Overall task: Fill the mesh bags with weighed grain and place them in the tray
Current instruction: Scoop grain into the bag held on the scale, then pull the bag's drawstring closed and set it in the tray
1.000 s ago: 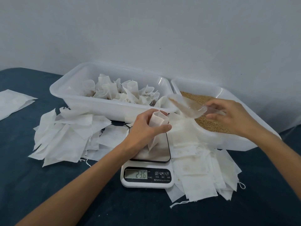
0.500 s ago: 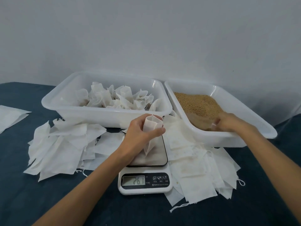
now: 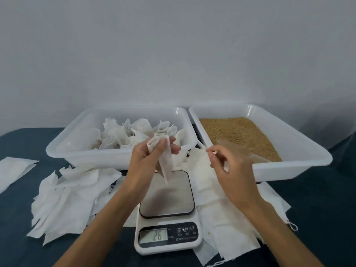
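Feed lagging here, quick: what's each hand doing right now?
Left hand: grips the mesh bag above the scale.
Right hand: pinches the bag's drawstring.

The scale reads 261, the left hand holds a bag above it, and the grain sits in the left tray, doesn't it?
Not quite. The head view shows the grain in the right tray; the left tray holds filled bags. The rest stands: the scale reads 261, and the left hand holds a bag above it.
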The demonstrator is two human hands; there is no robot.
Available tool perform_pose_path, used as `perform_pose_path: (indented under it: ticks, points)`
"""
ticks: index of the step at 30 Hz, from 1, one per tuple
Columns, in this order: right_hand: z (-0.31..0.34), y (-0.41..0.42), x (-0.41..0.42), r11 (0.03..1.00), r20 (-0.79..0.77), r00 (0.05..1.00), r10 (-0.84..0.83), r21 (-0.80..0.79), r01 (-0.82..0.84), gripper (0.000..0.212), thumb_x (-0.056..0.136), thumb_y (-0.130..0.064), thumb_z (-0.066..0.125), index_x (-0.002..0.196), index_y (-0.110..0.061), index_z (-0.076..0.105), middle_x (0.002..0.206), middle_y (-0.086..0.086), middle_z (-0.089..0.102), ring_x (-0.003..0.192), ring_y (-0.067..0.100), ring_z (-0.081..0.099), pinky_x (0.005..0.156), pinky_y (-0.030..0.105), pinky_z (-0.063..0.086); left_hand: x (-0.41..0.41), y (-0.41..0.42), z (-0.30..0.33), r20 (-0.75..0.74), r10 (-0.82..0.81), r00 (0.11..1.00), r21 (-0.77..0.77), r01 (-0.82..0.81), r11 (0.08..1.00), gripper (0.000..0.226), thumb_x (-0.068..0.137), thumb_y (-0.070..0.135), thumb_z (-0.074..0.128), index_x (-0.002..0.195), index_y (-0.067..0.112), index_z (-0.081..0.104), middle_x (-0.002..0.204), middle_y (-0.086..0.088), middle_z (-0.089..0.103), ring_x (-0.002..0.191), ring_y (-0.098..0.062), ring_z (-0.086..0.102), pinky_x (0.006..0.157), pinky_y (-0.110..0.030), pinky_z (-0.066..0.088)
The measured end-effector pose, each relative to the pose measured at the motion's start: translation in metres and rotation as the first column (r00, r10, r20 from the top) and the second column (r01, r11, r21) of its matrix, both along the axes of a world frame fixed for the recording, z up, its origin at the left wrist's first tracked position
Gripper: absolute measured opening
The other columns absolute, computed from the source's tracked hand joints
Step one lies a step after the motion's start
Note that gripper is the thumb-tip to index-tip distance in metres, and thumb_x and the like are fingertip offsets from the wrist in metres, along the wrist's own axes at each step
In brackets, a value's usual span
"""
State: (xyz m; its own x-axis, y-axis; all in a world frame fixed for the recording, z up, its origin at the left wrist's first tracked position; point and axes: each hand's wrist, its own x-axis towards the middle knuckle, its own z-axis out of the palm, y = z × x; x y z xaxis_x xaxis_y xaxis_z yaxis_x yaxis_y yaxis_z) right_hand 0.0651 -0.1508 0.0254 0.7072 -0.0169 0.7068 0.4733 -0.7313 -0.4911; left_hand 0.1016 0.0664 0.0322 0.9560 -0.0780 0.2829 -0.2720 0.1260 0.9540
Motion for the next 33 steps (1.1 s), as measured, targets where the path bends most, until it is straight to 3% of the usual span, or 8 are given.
perform_pose_path:
  ticks: [5,8,13,19,22,24,27,33]
  points:
    - [0.001,-0.018,0.002,0.963,-0.011,0.997,0.073,0.261,-0.068,0.010,0.097,-0.021,0.063,0.101,-0.020,0.072,0.074,-0.010,0.068,0.074,0.010,0.069,0.069,0.026,0.056,0.065,-0.006,0.038,0.032,0.056,0.998,0.039,-0.057,0.998,0.021,0.108,0.022,0.057,0.108,0.008,0.073,0.092,-0.002,0.078,0.092,-0.013,0.074,0.068,-0.027,0.060]
    - [0.004,-0.035,0.003,0.898,-0.015,0.997,0.073,0.437,-0.059,0.010,0.098,-0.024,0.062,0.101,-0.023,0.071,0.076,-0.008,0.070,0.073,0.010,0.069,0.069,0.020,0.056,0.107,-0.019,0.038,0.012,0.075,0.997,0.284,-0.075,0.956,0.021,0.107,0.015,0.058,0.108,0.003,0.075,0.092,-0.004,0.072,0.086,-0.019,0.066,0.075,-0.033,0.053]
    - [0.007,-0.045,0.007,0.810,0.017,0.998,0.054,0.584,-0.054,0.009,0.098,-0.016,0.063,0.098,-0.019,0.071,0.073,-0.002,0.069,0.071,0.011,0.068,0.068,0.019,0.054,0.150,-0.028,0.019,-0.027,0.147,0.989,0.757,-0.076,0.649,0.021,0.102,0.011,0.059,0.081,0.009,0.062,0.070,-0.010,0.041,0.073,-0.023,0.042,0.075,-0.046,0.055]
    - [0.011,-0.043,0.007,0.763,0.027,0.995,0.100,0.639,-0.094,0.009,0.098,-0.013,0.062,0.097,-0.016,0.071,0.072,-0.003,0.070,0.066,0.008,0.065,0.065,0.014,0.050,0.161,-0.033,0.020,-0.101,0.180,0.979,0.708,-0.057,0.704,0.015,0.100,0.009,0.059,0.089,0.007,0.069,0.074,-0.004,0.059,0.077,-0.025,0.050,0.077,-0.036,0.045]
    - [0.013,-0.046,0.005,0.726,0.030,0.992,0.122,0.678,-0.110,0.010,0.100,-0.013,0.060,0.098,-0.013,0.070,0.072,0.001,0.070,0.066,0.008,0.064,0.064,0.018,0.051,0.145,-0.036,0.025,0.106,0.241,0.965,0.744,-0.238,0.624,0.029,0.103,0.011,0.062,0.131,0.004,0.063,0.124,-0.014,0.068,0.113,-0.029,0.063,0.100,-0.040,0.050]
    - [0.014,-0.048,0.003,0.706,0.031,0.991,0.133,0.699,-0.117,0.010,0.100,-0.013,0.060,0.098,-0.012,0.069,0.071,0.003,0.069,0.066,0.006,0.064,0.064,0.019,0.052,0.113,-0.044,0.027,0.323,0.275,0.905,0.630,-0.423,0.652,0.025,0.101,0.011,0.064,0.126,0.007,0.063,0.112,-0.012,0.068,0.100,-0.024,0.065,0.092,-0.040,0.054]
    - [0.015,-0.048,0.004,0.698,0.030,0.990,0.141,0.706,-0.121,0.010,0.100,-0.012,0.059,0.098,-0.010,0.069,0.070,0.005,0.068,0.065,0.008,0.063,0.064,0.020,0.052,0.053,-0.055,0.013,0.476,0.066,0.877,0.596,-0.377,0.709,0.010,0.096,0.008,0.072,0.099,0.017,0.068,0.079,-0.002,0.062,0.070,-0.012,0.055,0.068,-0.029,0.051]
    - [0.013,-0.046,0.004,0.720,0.034,0.991,0.132,0.684,-0.120,0.010,0.100,-0.012,0.060,0.099,-0.011,0.069,0.069,0.005,0.068,0.064,0.010,0.063,0.063,0.020,0.052,-0.004,-0.066,-0.030,0.227,-0.354,0.907,0.925,-0.087,0.370,0.024,0.094,0.040,0.075,0.107,0.020,0.075,0.104,0.008,0.061,0.096,-0.011,0.052,0.085,-0.030,0.044]
